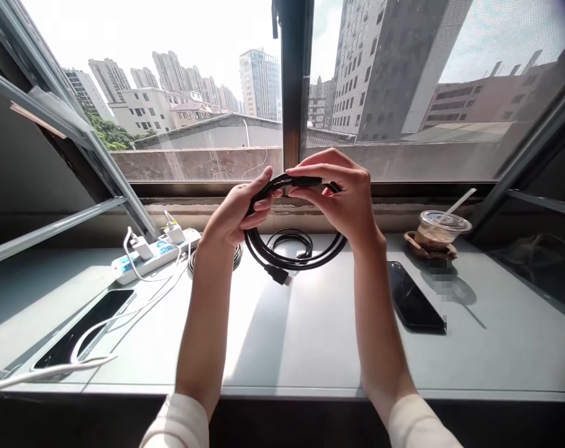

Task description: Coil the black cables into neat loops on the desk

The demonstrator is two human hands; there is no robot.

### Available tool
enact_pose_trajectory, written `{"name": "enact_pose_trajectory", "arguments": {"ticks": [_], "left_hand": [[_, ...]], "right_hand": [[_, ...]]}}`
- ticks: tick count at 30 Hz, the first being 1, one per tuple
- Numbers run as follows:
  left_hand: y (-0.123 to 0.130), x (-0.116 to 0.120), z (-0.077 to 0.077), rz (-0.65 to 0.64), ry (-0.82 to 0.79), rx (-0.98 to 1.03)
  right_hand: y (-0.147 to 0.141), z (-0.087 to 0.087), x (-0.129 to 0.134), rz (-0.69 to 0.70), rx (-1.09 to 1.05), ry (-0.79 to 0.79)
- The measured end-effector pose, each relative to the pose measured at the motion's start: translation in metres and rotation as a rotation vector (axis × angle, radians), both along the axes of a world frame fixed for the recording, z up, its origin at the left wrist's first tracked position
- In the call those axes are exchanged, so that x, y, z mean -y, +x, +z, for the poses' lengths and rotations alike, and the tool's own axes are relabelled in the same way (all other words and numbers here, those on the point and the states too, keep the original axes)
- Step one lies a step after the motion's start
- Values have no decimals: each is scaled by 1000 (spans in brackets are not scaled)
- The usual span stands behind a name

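Observation:
A black HDMI cable (305,264), wound into a loop, hangs in the air between both hands. My left hand (249,211) is closed round the left upper side of the coil, thumb on top. My right hand (341,190) pinches the top right of the loop, where a thicker black piece, perhaps a plug or strap, lies between thumb and fingers. One plug (277,274) with a metal end dangles below the coil on the left. Behind the loop, a thinner black coiled cable (290,235) rests on the white table.
On the left are a white power strip (147,264) with chargers, white cords and a dark-screened device (84,330). Another coiled cable (238,256) lies partly behind my left forearm. To the right are a black phone (415,298) and a lidded drink cup (443,227). A window stands behind.

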State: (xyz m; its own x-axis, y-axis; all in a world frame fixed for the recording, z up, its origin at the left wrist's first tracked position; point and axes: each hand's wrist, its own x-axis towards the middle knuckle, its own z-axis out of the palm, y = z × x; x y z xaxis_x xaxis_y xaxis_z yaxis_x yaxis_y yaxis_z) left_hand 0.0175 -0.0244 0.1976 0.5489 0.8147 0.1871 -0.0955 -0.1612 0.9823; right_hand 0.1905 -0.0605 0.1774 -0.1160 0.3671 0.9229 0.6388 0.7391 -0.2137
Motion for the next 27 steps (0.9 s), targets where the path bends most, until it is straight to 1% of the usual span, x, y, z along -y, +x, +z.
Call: {"name": "enact_pose_trajectory", "arguments": {"ticks": [3,8,11,13,14,16,18,19,20,21,22,25,27], "left_hand": [[2,-1,-3,32,53,11],[2,-1,-4,80,100,-16],[2,0,-3,149,143,-15],[0,2,-2,179,174,-6],[-2,3,-2,171,179,-18],[-7,4,-2,102,163,-78],[-11,3,-3,-2,132,-140],[-12,2,-3,-40,119,-154],[-12,-1,-5,-51,108,-155],[-12,-5,-7,-31,103,-152],[-11,-10,-9,17,102,-153],[-7,-33,-22,263,152,-182],[-7,-53,-35,432,211,-224]], "right_hand": [[0,-1,-4,-41,7,-35],[-5,-5,-8,-13,-44,5],[-6,-5,-11,-78,-112,23],[-2,-5,-14,-163,-196,40],[1,-6,-17,-211,-235,43],[10,-10,-25,-277,-267,17],[18,-16,-33,-273,-257,-57],[20,-19,-37,-256,-258,-94],[22,-22,-40,-242,-270,-128],[22,-25,-42,-239,-289,-164],[22,-28,-44,-251,-306,-208],[16,-35,-50,-331,-297,-401],[13,-43,-58,-351,-256,-521]]}}
